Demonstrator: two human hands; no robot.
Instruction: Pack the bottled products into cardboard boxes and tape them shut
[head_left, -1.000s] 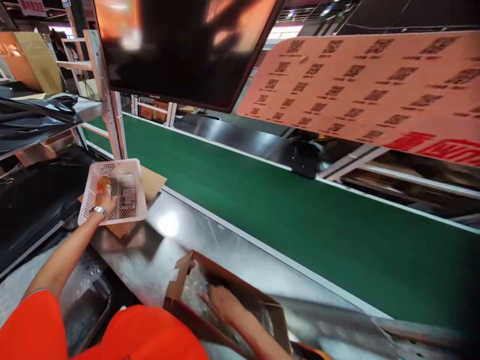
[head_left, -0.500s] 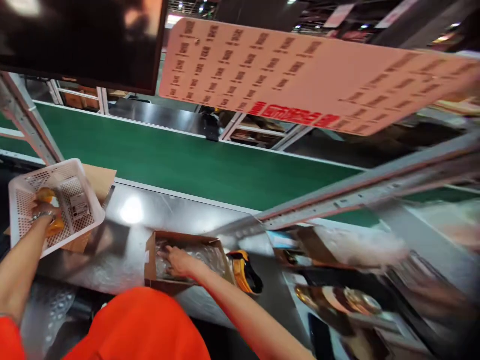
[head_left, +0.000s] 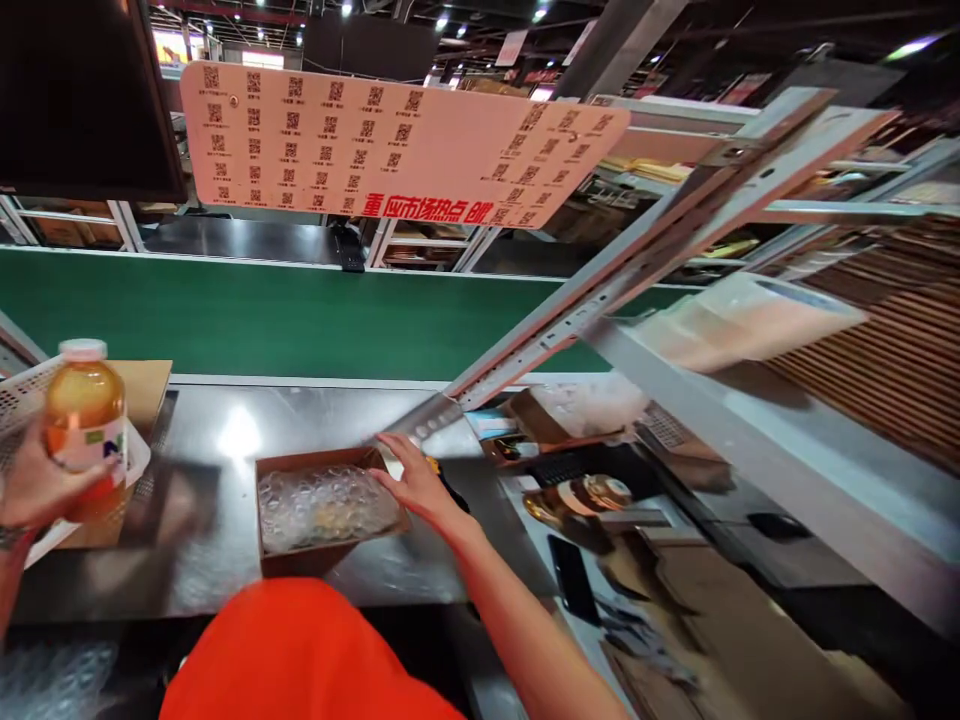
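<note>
My left hand (head_left: 45, 480) grips a bottle (head_left: 86, 425) of amber liquid with a pale cap and a label, held upright in front of the white perforated basket (head_left: 19, 400). On the metal bench stands an open cardboard box (head_left: 300, 563) filled with bubble wrap (head_left: 322, 510); something yellowish shows through the wrap. At the box's right edge is my right hand (head_left: 416, 480), its fingers stretched out and apart with nothing held. Whether the fingers touch the rim, I cannot tell. A black and yellow object (head_left: 450, 485) lies behind this hand, mostly hidden.
Beyond the metal bench (head_left: 300, 425) runs a green belt (head_left: 300, 320). A pink board of codes (head_left: 450, 130) hangs above it. Rolls of tape (head_left: 592, 492) and a phone (head_left: 574, 578) lie on the right side surface. A slanted metal post (head_left: 570, 300) rises beside the bench.
My left hand has lifted the bottle out of the white basket. My right hand has moved from inside the box to its right edge. The view has swung right.
</note>
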